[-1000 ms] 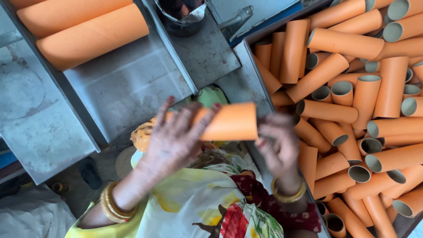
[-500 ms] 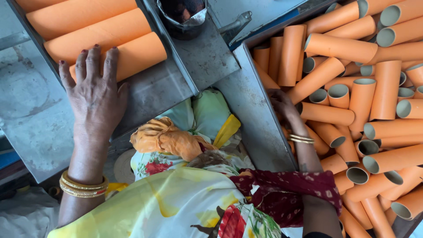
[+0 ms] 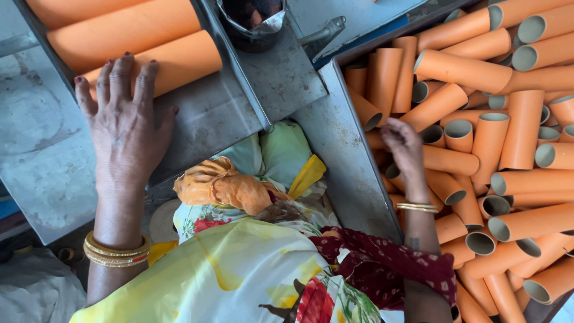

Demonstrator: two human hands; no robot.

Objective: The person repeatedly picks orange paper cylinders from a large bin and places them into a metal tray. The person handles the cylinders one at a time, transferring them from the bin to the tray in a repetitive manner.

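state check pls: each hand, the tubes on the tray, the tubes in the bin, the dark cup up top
left hand: flat, fingers spread, pressing on the nearest tray tube
right hand: reaching into the bin, fingers among the tubes; grip not visible
tray tubes: lying side by side in a row
bin tubes: loose heap, jumbled, hollow ends open
metal bin: open top, heaped with tubes
dark cup: upright, contents unclear

orange tubes [image 3: 460, 69]: matt cardboard | tray [image 3: 251, 84]: dull scuffed metal | bangles [image 3: 115, 250]: glossy gold metal | rag [image 3: 218, 185]: crumpled cloth
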